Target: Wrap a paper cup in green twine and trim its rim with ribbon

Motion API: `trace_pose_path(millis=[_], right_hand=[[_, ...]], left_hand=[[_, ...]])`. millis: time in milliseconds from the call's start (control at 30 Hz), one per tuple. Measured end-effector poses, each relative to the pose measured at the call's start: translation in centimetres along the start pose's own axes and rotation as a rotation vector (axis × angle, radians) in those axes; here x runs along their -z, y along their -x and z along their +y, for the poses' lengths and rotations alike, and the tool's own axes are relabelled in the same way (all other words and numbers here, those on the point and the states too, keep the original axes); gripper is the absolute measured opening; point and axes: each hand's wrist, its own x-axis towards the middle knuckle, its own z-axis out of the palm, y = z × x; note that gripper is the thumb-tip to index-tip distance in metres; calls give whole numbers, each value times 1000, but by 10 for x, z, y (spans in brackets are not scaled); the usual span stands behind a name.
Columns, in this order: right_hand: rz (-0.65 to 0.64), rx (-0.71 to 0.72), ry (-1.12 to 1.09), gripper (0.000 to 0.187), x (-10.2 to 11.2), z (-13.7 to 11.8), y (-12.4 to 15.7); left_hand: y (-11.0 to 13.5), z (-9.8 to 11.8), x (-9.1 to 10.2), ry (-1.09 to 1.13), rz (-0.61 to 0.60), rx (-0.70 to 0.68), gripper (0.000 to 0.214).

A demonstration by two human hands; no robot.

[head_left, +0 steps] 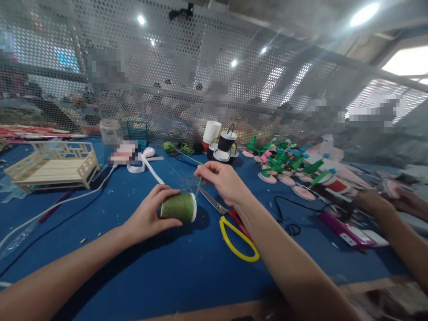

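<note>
My left hand [150, 216] is wrapped round a spool of green thread [179, 207] lying on its side on the blue table [167, 267]. Just above and to the right of it, my right hand [222, 178] pinches the loose green thread end [199, 185] that rises from the spool. Scissors with yellow and red handles [234, 232] lie on the table under my right wrist, blades pointing toward the spool.
A small wooden bed model [53, 165] stands at the left. White ribbon [147, 167], black and white spools [224, 145], green and pink craft pieces [287, 162] line the back. Another person's arm [397, 223] reaches in at right, beside a purple tool [344, 229]. Perforated mesh screen [200, 80] behind.
</note>
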Motion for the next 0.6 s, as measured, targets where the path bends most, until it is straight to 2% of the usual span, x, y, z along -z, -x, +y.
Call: trace_pose_path(millis=[67,267,600], right_hand=[[27,28,-16,26,4,0,1],[42,48,18,25,2,7,-2],[28,12,84,23,-7,12,-3]], left_hand=[[-1,1,0,16,-12,31,50],[-1,5,-1,63,-91,133,51],[-2,11,-1,66,-160,51,49]])
